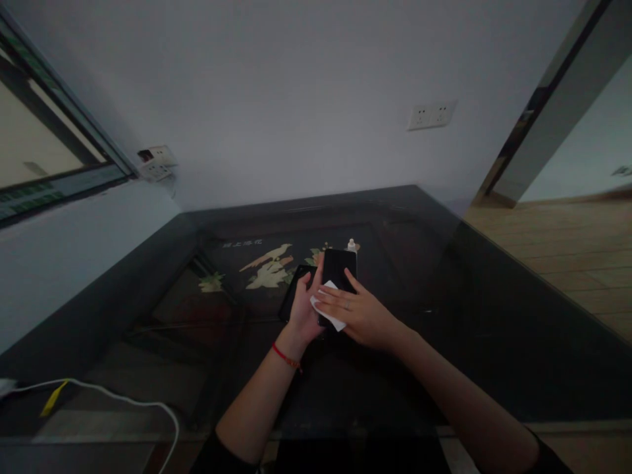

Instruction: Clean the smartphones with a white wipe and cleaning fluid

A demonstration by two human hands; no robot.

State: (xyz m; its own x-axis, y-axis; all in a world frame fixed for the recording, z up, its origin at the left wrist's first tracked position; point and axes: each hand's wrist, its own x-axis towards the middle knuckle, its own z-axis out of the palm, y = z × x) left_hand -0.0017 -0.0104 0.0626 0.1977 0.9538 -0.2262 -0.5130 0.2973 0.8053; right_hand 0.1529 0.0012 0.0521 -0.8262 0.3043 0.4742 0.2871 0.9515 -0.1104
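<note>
A smartphone with a dark screen is held above the dark table, its left edge against my left hand, which is closed around its side. My right hand presses a white wipe flat on the lower part of the screen, fingers stretched over it. Beside my left hand lies another dark, flat, phone-like object, partly covered by that hand. Just behind the phone's top right corner stands a small bottle with a whitish top; the phone hides its lower part.
The glossy dark table carries a bird-and-flower picture. A white cable with a yellow tag runs over its left front corner. A wall with sockets stands behind; a window is at left.
</note>
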